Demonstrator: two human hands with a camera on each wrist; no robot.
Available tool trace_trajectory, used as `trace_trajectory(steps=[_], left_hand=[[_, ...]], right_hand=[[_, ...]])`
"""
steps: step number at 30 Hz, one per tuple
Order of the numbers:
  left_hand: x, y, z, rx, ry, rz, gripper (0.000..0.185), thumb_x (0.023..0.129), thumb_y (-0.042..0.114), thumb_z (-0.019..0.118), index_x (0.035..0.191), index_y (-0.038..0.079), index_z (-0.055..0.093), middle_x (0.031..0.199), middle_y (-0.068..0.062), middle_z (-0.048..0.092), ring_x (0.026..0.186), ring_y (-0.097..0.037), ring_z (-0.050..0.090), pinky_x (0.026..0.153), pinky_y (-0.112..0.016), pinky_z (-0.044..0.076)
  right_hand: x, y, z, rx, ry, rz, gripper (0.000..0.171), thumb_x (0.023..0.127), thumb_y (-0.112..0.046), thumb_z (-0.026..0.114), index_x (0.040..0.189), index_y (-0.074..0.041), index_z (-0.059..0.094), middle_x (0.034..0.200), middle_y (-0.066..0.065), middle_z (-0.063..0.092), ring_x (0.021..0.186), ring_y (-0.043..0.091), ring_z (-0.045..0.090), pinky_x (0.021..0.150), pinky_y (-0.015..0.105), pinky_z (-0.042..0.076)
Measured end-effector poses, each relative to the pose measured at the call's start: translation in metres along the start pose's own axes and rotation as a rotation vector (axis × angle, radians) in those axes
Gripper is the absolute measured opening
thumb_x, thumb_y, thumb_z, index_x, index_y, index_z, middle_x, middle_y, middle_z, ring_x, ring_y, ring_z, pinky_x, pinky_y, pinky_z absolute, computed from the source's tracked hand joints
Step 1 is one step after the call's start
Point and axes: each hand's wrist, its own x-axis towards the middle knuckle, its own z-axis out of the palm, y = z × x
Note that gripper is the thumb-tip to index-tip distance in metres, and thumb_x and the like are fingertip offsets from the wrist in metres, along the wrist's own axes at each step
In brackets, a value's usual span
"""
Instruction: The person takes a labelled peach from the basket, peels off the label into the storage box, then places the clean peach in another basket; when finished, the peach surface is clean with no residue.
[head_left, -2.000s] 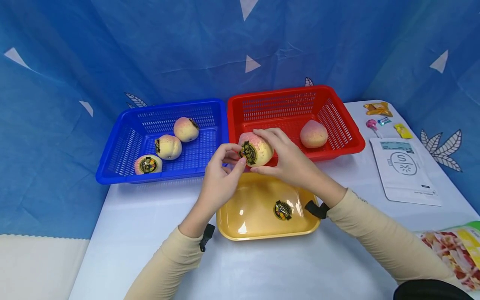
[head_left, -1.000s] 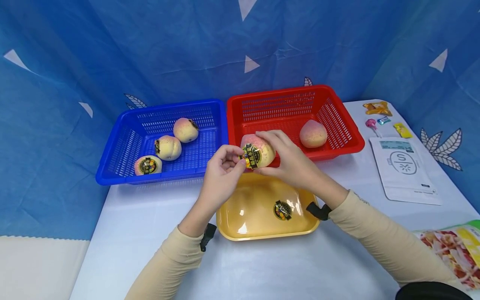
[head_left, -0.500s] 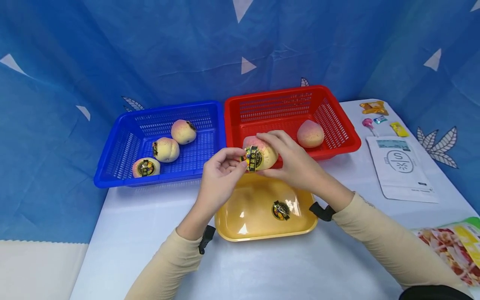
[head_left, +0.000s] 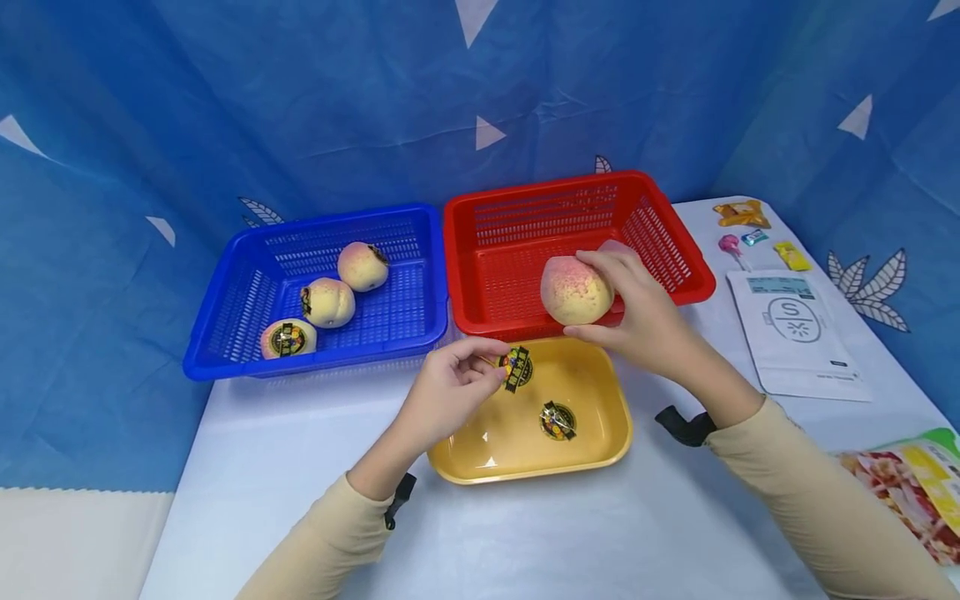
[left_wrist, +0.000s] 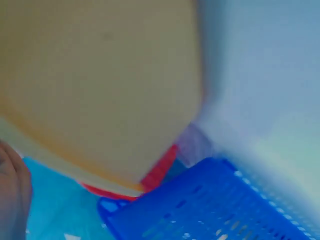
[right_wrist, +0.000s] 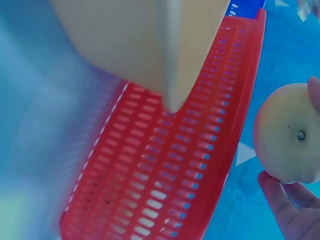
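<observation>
My left hand (head_left: 457,383) pinches a black and gold sticker (head_left: 517,369) above the back left part of the yellow tray (head_left: 480,462). In my right hand (head_left: 645,321) is a pink and yellow peach (head_left: 574,290), gripped between thumb and fingers over the front side of the red basket (head_left: 498,279). No sticker shows on this peach's visible side. The right wrist view shows the peach (right_wrist: 287,132) from its stem end. A second peach (head_left: 618,247) in the red basket is mostly hidden behind my right hand. Another sticker (head_left: 558,421) lies crumpled in the tray.
The blue basket (head_left: 405,292) at left holds three peaches (head_left: 327,302) with black stickers. On the right lie a white pouch (head_left: 798,329), a lollipop (head_left: 729,245) and wrapped sweets (head_left: 791,256). A printed food bag (head_left: 911,492) sits at the right edge.
The sticker has come off the peach and stays in my left hand, which has moved slightly down. My right hand has carried the peach to the right, away from the left hand.
</observation>
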Motion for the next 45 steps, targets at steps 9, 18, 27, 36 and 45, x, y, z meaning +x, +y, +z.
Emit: trace_trajectory(steps=[9,18,27,36,45], left_hand=[[-0.006,-0.023,0.015,0.167,-0.232,-0.035,0.025,0.088,0.006,0.071,0.112,0.010,0.072,0.086,-0.004,0.070,0.071,-0.008,0.064,0.063,-0.020,0.054],[-0.009,-0.042,0.034,0.318,-0.398,-0.027,0.028,0.092,0.008,0.066,0.118,0.012,0.070,0.100,0.001,0.067,0.080,-0.007,0.059,0.072,-0.019,0.051],[-0.012,-0.043,0.035,0.637,-0.405,0.070,0.038,0.098,0.023,0.057,0.135,0.015,0.061,0.133,0.001,0.062,0.126,-0.017,0.055,0.110,-0.036,0.044],[-0.019,-0.045,0.033,0.790,-0.385,0.088,0.045,0.099,0.033,0.055,0.141,0.018,0.055,0.138,0.001,0.056,0.125,-0.020,0.051,0.107,-0.039,0.045],[-0.050,-0.047,0.007,0.767,-0.089,0.198,0.054,0.092,0.037,0.066,0.141,0.018,0.054,0.145,-0.005,0.050,0.138,-0.026,0.042,0.111,-0.054,0.038]], right_hand=[[-0.014,0.014,-0.004,0.041,0.013,0.024,0.086,0.073,-0.025,0.089,0.146,-0.018,0.044,0.147,0.009,0.044,0.137,0.028,0.041,0.092,0.055,0.055],[-0.020,0.016,-0.008,0.062,0.026,0.061,0.088,0.074,-0.025,0.088,0.149,-0.027,0.042,0.144,0.008,0.046,0.129,0.025,0.045,0.093,0.057,0.054],[-0.019,0.020,-0.009,0.063,0.044,0.071,0.092,0.074,-0.028,0.088,0.151,-0.029,0.038,0.144,0.008,0.046,0.130,0.024,0.045,0.093,0.057,0.054],[-0.009,0.032,-0.016,0.103,0.083,0.124,0.089,0.076,-0.025,0.087,0.151,-0.020,0.039,0.145,0.009,0.045,0.133,0.025,0.044,0.098,0.057,0.051],[0.012,0.057,-0.035,0.112,0.130,0.236,0.090,0.080,-0.028,0.083,0.154,-0.026,0.032,0.153,0.007,0.039,0.136,0.029,0.039,0.098,0.062,0.050]])
